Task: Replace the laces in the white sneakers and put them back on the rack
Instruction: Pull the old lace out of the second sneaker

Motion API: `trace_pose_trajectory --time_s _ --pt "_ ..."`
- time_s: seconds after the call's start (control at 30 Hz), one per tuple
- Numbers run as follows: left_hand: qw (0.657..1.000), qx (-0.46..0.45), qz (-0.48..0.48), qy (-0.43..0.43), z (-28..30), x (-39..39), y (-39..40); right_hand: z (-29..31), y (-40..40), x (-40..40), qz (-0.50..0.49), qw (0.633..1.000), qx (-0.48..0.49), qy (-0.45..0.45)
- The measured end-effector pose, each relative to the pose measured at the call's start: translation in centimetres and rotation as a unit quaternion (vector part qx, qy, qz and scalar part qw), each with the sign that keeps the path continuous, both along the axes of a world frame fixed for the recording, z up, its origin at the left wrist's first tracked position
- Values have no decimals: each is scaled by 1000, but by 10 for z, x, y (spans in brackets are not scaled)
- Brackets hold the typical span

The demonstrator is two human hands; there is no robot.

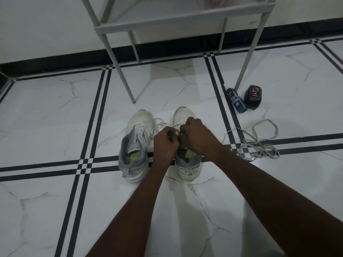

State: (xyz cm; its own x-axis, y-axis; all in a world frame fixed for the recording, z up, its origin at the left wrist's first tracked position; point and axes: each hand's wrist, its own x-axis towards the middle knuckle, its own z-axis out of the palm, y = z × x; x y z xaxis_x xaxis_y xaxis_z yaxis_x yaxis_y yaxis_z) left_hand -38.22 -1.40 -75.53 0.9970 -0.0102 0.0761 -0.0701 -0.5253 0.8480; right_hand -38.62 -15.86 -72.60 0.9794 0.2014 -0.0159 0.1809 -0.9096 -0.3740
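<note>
Centre-left of frame: left sneaker [135, 145] on the tiled floor [46, 117], toe pointing up-frame, tongue pulled up, eyelets bare, no lace in it, green insole showing. Just right of it, touching or nearly so, the right sneaker [187, 164], mostly hidden under both hands. Left hand [165, 143] over the gap btwn the shoes, fingers curled in, pinching what looks like a white lace [157, 123] at the throat of the right sneaker; a loop of that lace trails up-left toward the other shoe's toe. Right hand [196, 134] close beside it, knuckles up, fingers also curled tight on the lace or eyelet row; exact grip hidden by the knuckles. Judgement: step in hand is threading the fresh lace into the right sneaker, early rows near the toe; task well short of half, second shoe not begun, nothing on the rack yet. Next move prob. calls for feeding a lace tip thru the next eyelet, pulling even, crossing over; needs fine pinch, both ends kept equal. Top centre: rack [185, 17], grey frame, legs standing behind the shoes. Right of centre: loose lace [259, 143] in a tangle on floor, well apart from shoes, prob. the old one. Upper right of that: blue bottle [236, 101] lying down, black bottle [252, 97] beside it, near a rack leg.
</note>
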Motion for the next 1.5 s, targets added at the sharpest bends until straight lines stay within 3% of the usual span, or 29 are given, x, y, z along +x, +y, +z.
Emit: trace_pose_trajectory --time_s 0.07,0.13,0.23,0.4,0.5,0.7,0.8,0.9,0.93,1.03,1.13,1.27,1.33,1.4,1.47,1.5 --pt "1000 -10 10 -3 1 -2 1 1 -8 3 -26 999 10 -46" --pt "1000 -23 14 -3 4 -4 2 0 -27 13 -164 982 28 -94" --pt "1000 -27 13 -2 6 -6 3 0 -52 14 -265 959 49 -84" --pt "1000 -18 21 -5 6 -6 -1 -2 -21 9 -136 983 122 -27" --pt "1000 -15 19 2 8 -6 0 -2 2 6 -84 995 48 22" --pt "1000 -17 5 2 6 -6 7 -1 5 3 -12 998 -54 -41" --pt "1000 -28 6 0 6 -8 6 11 -28 10 -163 983 -35 -80" --pt "1000 -24 3 -8 7 -9 5 25 -70 13 -357 928 33 -104" --pt "1000 -25 5 -8 7 -10 5 21 -78 15 -360 925 26 -117" --pt "999 -32 8 -5 5 -9 2 11 -53 9 -191 977 39 -88" --pt "1000 -17 8 -5 6 -9 2 2 -11 -2 -34 999 -6 -13" --pt "1000 2 5 3 5 -8 5 -6 14 -2 -7 997 -76 -25" --pt "1000 8 1 7 4 -7 9 -6 12 2 -2 997 -65 -46" --pt "1000 5 -1 3 4 -6 10 1 -3 7 -63 992 -55 -90" --pt "1000 -6 6 -1 2 -7 9 14 -36 16 -222 967 -55 -115" --pt "1000 -8 11 -2 2 -8 10 24 -52 17 -298 948 22 -111"
